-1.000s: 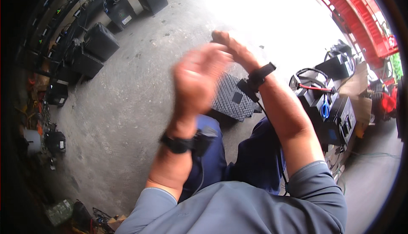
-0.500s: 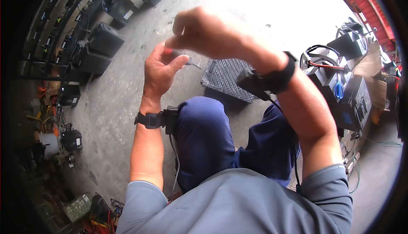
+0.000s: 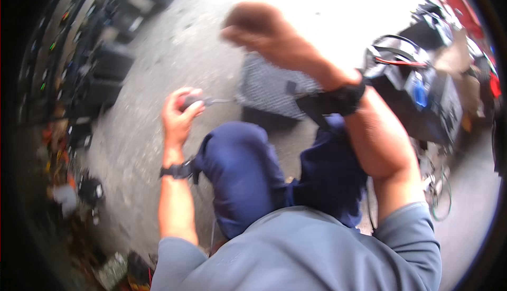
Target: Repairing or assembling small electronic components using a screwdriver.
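The tool (image 3: 207, 102) left of the middle is red and grey. The box (image 3: 266, 80) near the middle has a grey top with a crisscross pattern. The pants (image 3: 237, 153) are dark blue, the shirt (image 3: 317, 256) at the bottom is plain grey, and the wrist straps (image 3: 178, 171) are black.

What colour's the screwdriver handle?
Screwdriver handle: looks red and dark grey, slightly blurred and partly covered; best in the head view.

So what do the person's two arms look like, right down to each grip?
The left grip and right grip are bare human hands without gloves. Short grey cloth sleeves end above the elbows. A black band wraps one wrist; a black strap with a dark, blocky attachment wraps the other. Finer markings are too blurred to tell.
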Demonstrator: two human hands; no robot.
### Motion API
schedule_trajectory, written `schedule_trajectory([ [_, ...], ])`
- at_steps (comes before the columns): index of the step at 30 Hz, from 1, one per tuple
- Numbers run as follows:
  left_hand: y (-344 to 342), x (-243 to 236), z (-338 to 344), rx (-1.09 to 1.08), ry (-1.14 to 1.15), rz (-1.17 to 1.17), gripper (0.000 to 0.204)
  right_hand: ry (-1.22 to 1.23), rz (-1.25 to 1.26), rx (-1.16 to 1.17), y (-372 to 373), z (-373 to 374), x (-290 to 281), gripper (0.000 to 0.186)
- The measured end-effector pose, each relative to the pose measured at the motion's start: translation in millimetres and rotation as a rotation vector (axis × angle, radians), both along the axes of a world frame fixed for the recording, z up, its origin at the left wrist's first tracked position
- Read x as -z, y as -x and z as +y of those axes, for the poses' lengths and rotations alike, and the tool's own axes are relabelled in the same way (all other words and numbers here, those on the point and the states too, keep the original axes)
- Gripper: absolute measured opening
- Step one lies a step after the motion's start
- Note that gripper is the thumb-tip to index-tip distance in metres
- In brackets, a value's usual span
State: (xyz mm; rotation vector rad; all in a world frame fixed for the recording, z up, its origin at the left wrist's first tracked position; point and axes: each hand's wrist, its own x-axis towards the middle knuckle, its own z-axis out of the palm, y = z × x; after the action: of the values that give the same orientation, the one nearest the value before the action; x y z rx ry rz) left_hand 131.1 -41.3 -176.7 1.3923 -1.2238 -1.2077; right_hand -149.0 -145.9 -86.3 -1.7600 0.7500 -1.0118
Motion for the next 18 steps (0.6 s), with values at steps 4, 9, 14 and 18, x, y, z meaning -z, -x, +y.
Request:
schedule_trajectory([
  [4,-6,-55,1,-0.022,0.176,-0.153,0.038,0.151,0.227,0.030,-27,10,-17,0.027],
  [9,68,-110,-18,0.019,0.560,-0.353,0.042,0.064,0.244,-0.131,-19,38,-43,0.076],
  [14,123,-138,-42,0.000,0.587,-0.134,0.049,0.141,0.201,0.111,13,41,-73,0.072],
  [18,203,-146,-21,0.118,0.661,0.012,0.059,0.081,0.200,0.228,89,53,-84,0.057],
])
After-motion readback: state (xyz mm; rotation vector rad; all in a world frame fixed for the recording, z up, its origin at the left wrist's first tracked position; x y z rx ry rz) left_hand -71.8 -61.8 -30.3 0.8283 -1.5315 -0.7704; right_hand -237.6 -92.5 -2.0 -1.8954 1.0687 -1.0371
